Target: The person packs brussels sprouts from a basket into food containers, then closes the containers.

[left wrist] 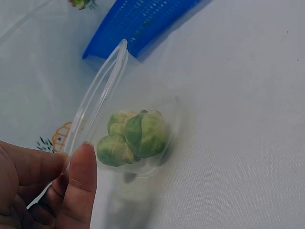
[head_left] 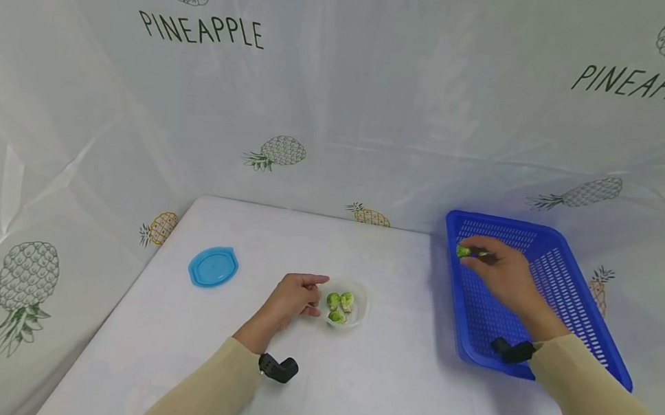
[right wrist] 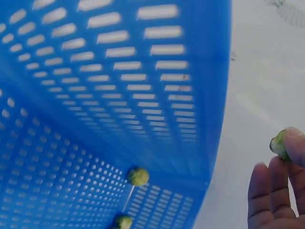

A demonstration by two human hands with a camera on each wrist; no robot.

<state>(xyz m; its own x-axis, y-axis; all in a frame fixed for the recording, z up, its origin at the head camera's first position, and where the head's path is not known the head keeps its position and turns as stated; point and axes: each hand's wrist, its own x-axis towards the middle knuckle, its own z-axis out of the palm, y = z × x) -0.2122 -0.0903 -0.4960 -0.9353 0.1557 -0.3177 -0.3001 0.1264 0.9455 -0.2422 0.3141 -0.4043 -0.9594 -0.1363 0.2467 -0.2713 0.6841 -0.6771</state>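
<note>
My left hand (head_left: 290, 297) pinches the rim of a clear plastic container (left wrist: 110, 76) between thumb and fingers. Inside it sit three green Brussels sprouts (left wrist: 147, 133), bunched together on its base. My right hand (head_left: 505, 274) holds another Brussels sprout (right wrist: 280, 145) between thumb and fingertips, over the left side of the blue basket (head_left: 482, 326) in the head view. Down in the basket, the right wrist view shows a sprout (right wrist: 138, 176) near a corner and a second one (right wrist: 124, 222) at the frame's lower edge.
A light blue lid (head_left: 214, 267) lies on the white table (head_left: 384, 394), left of the container. The perforated basket stands at the table's right side. Behind the table hangs a white sheet (head_left: 383, 103) printed with pineapples.
</note>
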